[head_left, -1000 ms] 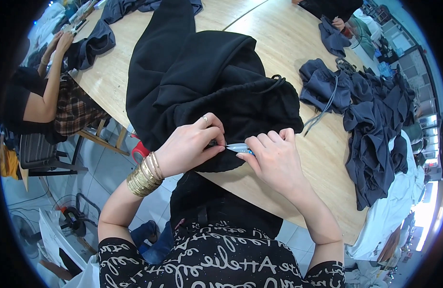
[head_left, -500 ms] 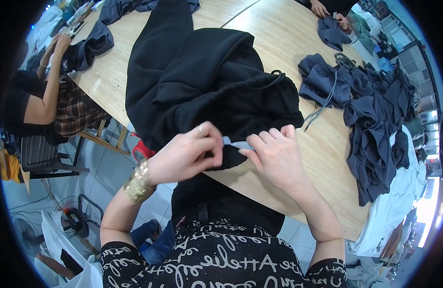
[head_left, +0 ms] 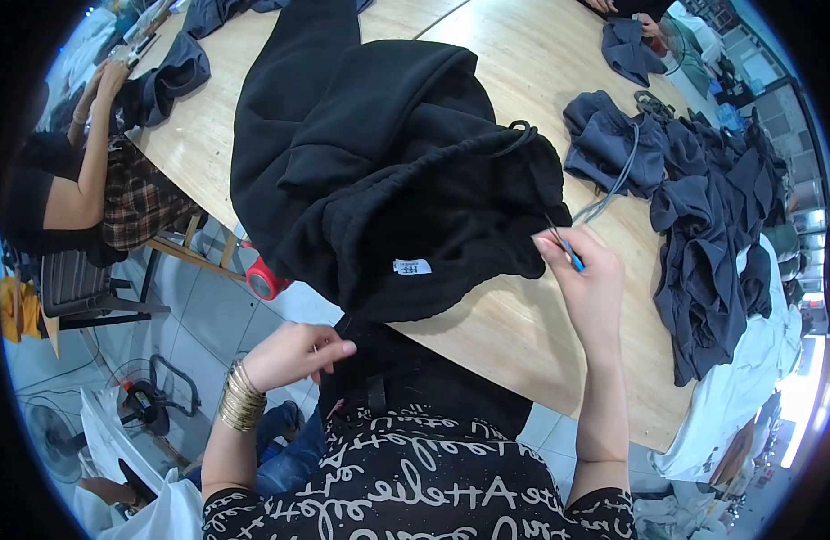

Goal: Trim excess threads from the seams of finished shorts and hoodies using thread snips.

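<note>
Black drawstring trousers (head_left: 343, 135) lie on the table in front of me, their gathered waistband opened toward me. A small white label (head_left: 413, 267) shows inside the waist, and a loop of black cord (head_left: 521, 128) sticks up at its far side. At the waistband's right end, my right hand (head_left: 588, 274) is closed around small thread snips (head_left: 572, 255) with a blue handle, their dark points up against the cloth. My left hand (head_left: 293, 355) hovers off the near table edge, apart from the trousers, with curled fingers and thumb together; anything pinched there is too small to see.
Dark grey-blue garments (head_left: 703, 216) with cords are heaped on the table (head_left: 487, 333) at the right. A red rounded object (head_left: 266, 279) sits by the table's left edge. One person (head_left: 68, 193) sits at the left; another's hand (head_left: 649, 25) handles grey cloth at the far right.
Both hands have left the label at the near waistband. My left hand has dropped back toward me; my right has moved right, and the snips now show. The waistband lies wider open.
</note>
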A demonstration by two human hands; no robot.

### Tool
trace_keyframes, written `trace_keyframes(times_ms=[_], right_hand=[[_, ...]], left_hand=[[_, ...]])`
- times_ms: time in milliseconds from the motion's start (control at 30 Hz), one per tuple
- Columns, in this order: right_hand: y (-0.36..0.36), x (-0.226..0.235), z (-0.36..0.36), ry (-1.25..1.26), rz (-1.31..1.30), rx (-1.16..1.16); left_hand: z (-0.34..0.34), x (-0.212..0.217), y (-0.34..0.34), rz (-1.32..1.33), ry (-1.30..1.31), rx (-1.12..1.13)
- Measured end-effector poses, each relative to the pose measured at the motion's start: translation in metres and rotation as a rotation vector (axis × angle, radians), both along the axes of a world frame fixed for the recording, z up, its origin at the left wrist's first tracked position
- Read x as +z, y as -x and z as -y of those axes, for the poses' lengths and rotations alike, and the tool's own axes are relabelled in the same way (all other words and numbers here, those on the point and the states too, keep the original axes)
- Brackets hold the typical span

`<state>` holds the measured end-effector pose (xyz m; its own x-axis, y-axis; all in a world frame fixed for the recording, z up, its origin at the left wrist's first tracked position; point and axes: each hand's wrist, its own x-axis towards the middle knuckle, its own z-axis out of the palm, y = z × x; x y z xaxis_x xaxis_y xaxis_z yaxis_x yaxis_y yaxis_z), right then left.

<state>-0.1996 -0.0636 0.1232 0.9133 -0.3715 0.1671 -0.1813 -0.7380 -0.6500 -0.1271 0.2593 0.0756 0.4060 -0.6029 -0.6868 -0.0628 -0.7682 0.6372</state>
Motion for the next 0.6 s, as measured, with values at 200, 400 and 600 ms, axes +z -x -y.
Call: trace_keyframes(times_ms=[200, 400, 600], right_hand=[[-0.037, -0.028, -0.023, 0.059, 0.020, 0.315], [-0.024, -0.039, -0.001, -0.212, 0.106, 0.313], [0.059, 0.013, 0.054, -0.836, -0.170, 0.027]], left_hand=[[0.043, 0.019, 0.007, -0.224, 0.311, -0.207], [0.050, 0.020, 0.002, -0.036, 0.396, -0.288], [0.032, 0.016, -0.004, -0.101, 0.397, -0.103]])
